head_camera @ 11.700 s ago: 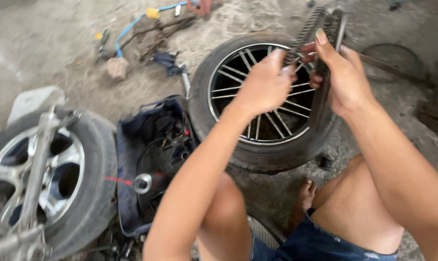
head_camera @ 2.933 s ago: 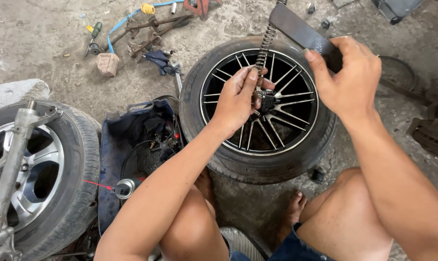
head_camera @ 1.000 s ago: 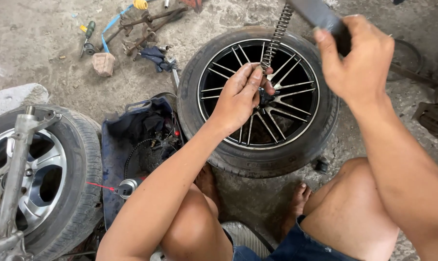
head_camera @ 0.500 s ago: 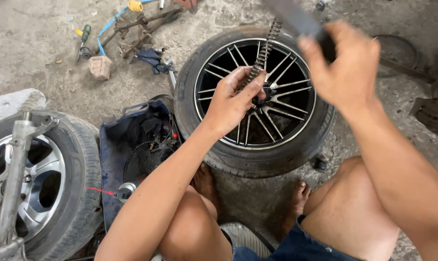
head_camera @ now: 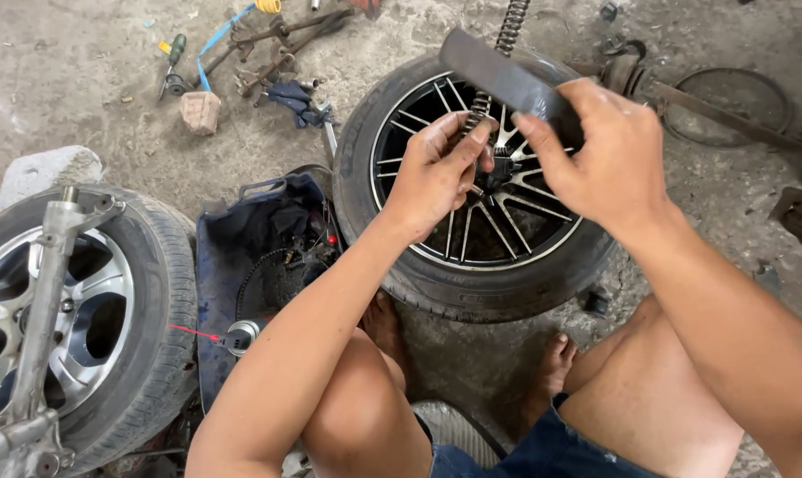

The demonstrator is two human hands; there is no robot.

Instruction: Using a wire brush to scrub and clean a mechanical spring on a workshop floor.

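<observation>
Nearest the camera, the person's bare knees and dark blue shorts [head_camera: 542, 451] fill the lower edge, one bare foot [head_camera: 550, 367] resting on the concrete floor [head_camera: 91, 97]. At the lower left a black tyre on a silver alloy rim [head_camera: 144, 327] lies flat on the floor, with a grey metal steering shaft [head_camera: 46, 283] lying across it. Just beside it sits an open dark blue fabric tool bag [head_camera: 259, 239] holding small parts and a chain.

Farther out, a black tyre with a dark multi-spoke alloy wheel [head_camera: 410, 257] lies flat on the floor. Over its hub the left hand [head_camera: 436, 173] has its fingers curled closed around the lower end of a long dark coil spring [head_camera: 507, 26], which runs up and away past the top edge. The right hand [head_camera: 604, 150] hovers above the wheel's right side, fingers clamped on a flat dark metal bar [head_camera: 489, 71] that angles up to the left across the spring; I cannot tell whether bar and spring touch.

Beyond the tyre, at the far left of the floor, lie rusty tools [head_camera: 277, 40], a green-handled screwdriver [head_camera: 172, 57], a blue rag [head_camera: 290, 96] and a brick fragment [head_camera: 199, 111]. At the far right, a rusty axle shaft [head_camera: 684, 93] rests on the floor.
</observation>
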